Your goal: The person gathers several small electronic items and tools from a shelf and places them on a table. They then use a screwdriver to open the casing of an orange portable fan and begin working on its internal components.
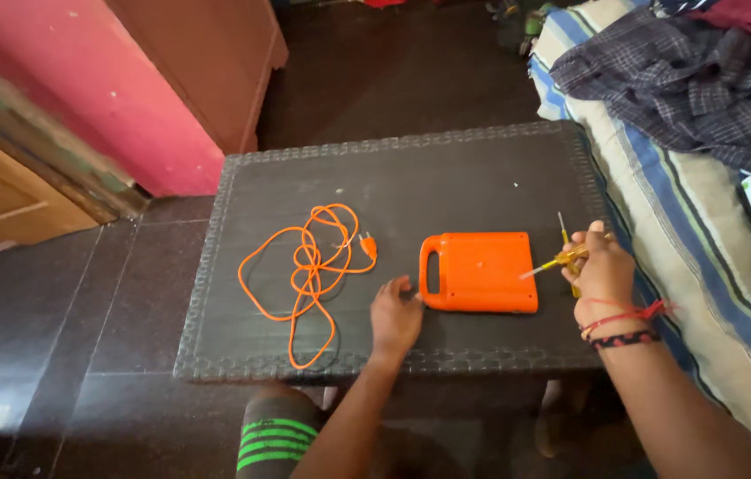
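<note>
A knee in a dark sock with green stripes (275, 435) pokes up at the bottom edge, cut off by the frame, with both forearms reaching past it onto a dark low table (446, 173). The left hand (394, 317) rests flat-ish on the tabletop, fingers loose and gripping nothing, its fingertips touching the handle end of an orange plastic case (482, 270). The case lies flat near the table's front edge, a rectangular slab with rounded corners and a cut-out carry handle on its left side; whatever is on its underside is hidden. The right hand (603, 270), wearing red thread and a dark band at the wrist, is clenched around two yellow-handled screwdrivers (560, 257), one tip lying over the case's right edge, the other pointing away; the handles are mostly hidden by the fingers. Left of the case, a loose tangle of orange power cord (309, 266) ends in a plug. Behind the case the tabletop is open to its patterned far rim. Right of the table, a striped mattress (659, 191) carries crumpled checked cloth (668, 80).
</note>
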